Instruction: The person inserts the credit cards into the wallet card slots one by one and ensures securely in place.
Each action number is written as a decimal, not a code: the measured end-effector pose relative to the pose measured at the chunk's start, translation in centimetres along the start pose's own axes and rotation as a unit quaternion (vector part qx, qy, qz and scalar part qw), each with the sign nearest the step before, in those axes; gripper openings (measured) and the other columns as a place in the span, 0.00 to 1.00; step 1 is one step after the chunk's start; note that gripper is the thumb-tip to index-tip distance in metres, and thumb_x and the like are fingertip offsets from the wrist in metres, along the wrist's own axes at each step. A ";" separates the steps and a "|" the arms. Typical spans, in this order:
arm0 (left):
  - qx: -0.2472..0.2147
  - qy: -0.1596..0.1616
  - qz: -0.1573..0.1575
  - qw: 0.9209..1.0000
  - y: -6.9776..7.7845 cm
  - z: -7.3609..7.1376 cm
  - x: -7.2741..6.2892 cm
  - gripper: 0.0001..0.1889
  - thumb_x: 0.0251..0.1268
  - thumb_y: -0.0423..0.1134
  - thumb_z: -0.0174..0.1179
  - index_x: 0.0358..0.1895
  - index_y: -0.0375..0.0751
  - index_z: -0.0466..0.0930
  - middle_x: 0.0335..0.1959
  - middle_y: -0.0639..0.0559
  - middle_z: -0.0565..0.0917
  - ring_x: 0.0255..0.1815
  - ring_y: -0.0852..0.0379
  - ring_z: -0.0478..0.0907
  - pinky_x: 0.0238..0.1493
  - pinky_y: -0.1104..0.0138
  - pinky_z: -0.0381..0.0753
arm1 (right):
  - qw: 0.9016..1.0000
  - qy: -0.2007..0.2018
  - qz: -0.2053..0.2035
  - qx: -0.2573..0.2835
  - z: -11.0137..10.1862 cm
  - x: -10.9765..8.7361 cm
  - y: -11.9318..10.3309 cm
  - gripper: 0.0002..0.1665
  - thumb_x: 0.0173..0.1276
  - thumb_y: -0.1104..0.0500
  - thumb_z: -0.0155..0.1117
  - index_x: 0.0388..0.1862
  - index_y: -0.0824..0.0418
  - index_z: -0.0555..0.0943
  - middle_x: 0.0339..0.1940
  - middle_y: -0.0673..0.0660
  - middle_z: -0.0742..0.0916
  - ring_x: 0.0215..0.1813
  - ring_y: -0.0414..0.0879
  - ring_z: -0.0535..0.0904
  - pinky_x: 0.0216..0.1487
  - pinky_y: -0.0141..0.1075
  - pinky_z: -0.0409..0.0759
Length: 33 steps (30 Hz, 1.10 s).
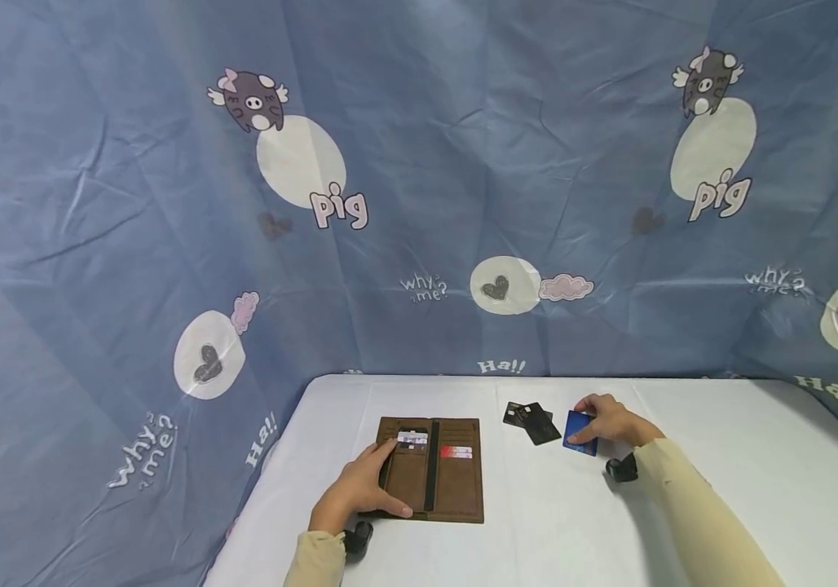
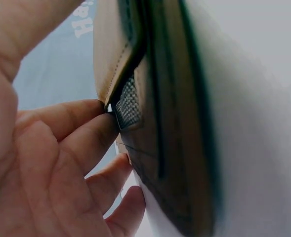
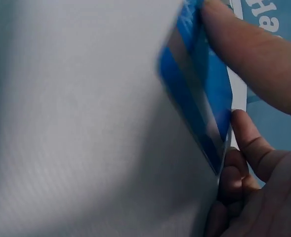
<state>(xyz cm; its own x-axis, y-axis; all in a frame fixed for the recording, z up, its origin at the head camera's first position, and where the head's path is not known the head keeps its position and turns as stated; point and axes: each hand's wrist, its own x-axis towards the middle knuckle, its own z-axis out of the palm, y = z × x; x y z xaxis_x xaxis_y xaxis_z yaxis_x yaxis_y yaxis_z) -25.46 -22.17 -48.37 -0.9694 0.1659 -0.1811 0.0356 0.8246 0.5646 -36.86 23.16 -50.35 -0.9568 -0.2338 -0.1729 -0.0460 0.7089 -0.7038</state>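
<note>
A brown long wallet [image 1: 456,489] lies unfolded on the white table, with cards [image 1: 412,439] in its left slots and a red-and-white card [image 1: 456,452] in the right ones. My left hand [image 1: 360,483] holds its left side, thumb at the near edge and fingers at the left; in the left wrist view the fingertips [image 2: 110,121] touch the wallet's edge [image 2: 172,123]. Over to the right, my right hand [image 1: 613,420] grips a blue card [image 1: 578,428] between thumb and fingers. The right wrist view shows the blue card [image 3: 197,84] tilted against the tabletop.
Two black cards [image 1: 539,422] overlap on the table between the wallet and the blue card. The white tabletop [image 1: 536,538] ends at a blue curtain [image 1: 404,342] printed with pigs and words. A black wrist device [image 1: 622,469] sits by the right sleeve.
</note>
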 end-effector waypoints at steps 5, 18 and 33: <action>0.001 0.001 0.003 1.000 -0.1 0.1 0.0 0.63 0.30 0.53 0.84 0.77 0.45 0.59 0.74 0.28 0.60 0.69 0.19 0.60 0.60 0.29 0.66 | 1.000 0.002 0.016 -0.014 0.0 -0.3 -0.2 0.40 0.47 0.53 0.83 0.54 0.71 0.75 0.53 0.70 0.76 0.53 0.60 0.75 0.56 0.51 0.75; 0.011 0.001 0.000 1.000 -0.2 0.0 0.1 0.62 0.30 0.53 0.84 0.77 0.45 0.59 0.74 0.28 0.60 0.70 0.19 0.59 0.60 0.29 0.66 | 0.998 0.040 0.027 -0.049 0.8 -0.6 -0.7 0.40 0.46 0.52 0.84 0.53 0.71 0.77 0.49 0.68 0.80 0.50 0.59 0.76 0.54 0.52 0.76; 0.004 0.000 0.006 1.000 0.0 0.2 0.1 0.63 0.31 0.52 0.84 0.77 0.44 0.58 0.75 0.28 0.59 0.70 0.19 0.58 0.62 0.29 0.65 | 0.999 -0.006 -0.020 -0.036 0.2 -1.8 -0.9 0.36 0.47 0.58 0.83 0.52 0.72 0.78 0.46 0.63 0.85 0.48 0.54 0.80 0.55 0.50 0.78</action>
<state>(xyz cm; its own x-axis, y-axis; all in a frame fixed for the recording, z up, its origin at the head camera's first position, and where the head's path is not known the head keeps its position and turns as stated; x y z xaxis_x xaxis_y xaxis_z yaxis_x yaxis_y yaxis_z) -25.47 -22.04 -48.53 -0.9688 0.1758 -0.1746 0.0488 0.8264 0.5610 -35.02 22.81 -49.59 -0.9502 -0.2706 -0.1547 -0.1046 0.7443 -0.6596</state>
